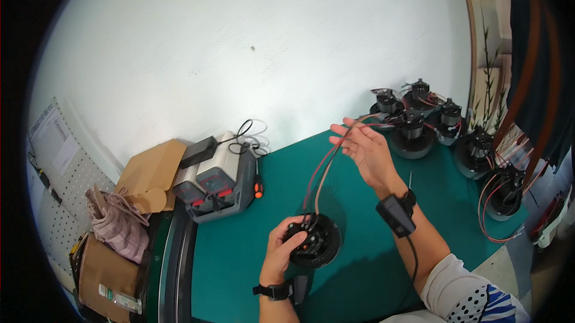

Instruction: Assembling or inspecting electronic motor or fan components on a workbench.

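A round black motor unit [324,244] rests low over the green mat, with my left hand [280,250] closed around its left side and the thumb on top. Red and brownish wires [324,174] rise from its centre and arc up to the right. At their upper stretch, my right hand [370,154] has its fingers stretched out and apart, palm turned up, with the wires running across the fingers. No firm grip on them shows. The wires' far ends pass in front of other motor units, where they are hard to separate.
Several similar motor units [412,134] with loose wires line the mat's far right. A grey-and-white twin power device [218,173] stands at the left, beside an orange-and-black screwdriver [258,186]. Farther left are a cardboard box [153,170] and a pinkish fabric bundle [118,227]. A person's dark clothing [542,77] shows at right.
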A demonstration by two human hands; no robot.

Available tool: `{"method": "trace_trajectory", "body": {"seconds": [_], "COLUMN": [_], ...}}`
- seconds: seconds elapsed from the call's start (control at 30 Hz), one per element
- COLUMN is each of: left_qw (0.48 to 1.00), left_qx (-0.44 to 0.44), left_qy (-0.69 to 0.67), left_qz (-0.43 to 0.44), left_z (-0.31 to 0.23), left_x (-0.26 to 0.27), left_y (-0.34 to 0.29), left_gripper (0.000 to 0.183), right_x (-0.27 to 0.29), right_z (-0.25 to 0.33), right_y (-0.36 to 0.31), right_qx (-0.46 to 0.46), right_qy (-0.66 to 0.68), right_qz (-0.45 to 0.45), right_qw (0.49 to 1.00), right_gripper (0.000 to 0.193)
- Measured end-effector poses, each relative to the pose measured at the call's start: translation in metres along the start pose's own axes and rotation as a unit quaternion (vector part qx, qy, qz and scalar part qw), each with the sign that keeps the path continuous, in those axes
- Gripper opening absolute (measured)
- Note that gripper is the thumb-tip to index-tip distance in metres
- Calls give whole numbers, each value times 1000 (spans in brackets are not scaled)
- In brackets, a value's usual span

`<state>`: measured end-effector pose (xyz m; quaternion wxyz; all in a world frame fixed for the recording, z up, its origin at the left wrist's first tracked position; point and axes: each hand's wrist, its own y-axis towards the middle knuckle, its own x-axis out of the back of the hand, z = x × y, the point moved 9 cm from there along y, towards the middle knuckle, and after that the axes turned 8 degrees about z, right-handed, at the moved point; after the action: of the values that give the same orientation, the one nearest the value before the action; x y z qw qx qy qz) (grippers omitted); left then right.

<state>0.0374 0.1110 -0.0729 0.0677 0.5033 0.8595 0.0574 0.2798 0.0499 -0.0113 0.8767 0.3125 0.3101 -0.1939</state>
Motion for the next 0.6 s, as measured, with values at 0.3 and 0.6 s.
{"method": "trace_trajectory", "body": {"seconds": [0.3, 0.6], "left_qw": [999, 999], "left_qx": [20, 9], "left_qy": [-36, -21], "left_qz": [-25, -30], "left_z": [1, -3], "left_x": [1, 2], "left_y": [-3, -3], "left_gripper": [33, 34], "right_x": [-66, -71], "right_z": [73, 76], "right_y": [-30, -30], "right_qx": [129, 107], "right_qy": [-284, -319], "right_qz": [100, 123], "right_qw": [945, 933], "right_gripper": [39, 40]}}
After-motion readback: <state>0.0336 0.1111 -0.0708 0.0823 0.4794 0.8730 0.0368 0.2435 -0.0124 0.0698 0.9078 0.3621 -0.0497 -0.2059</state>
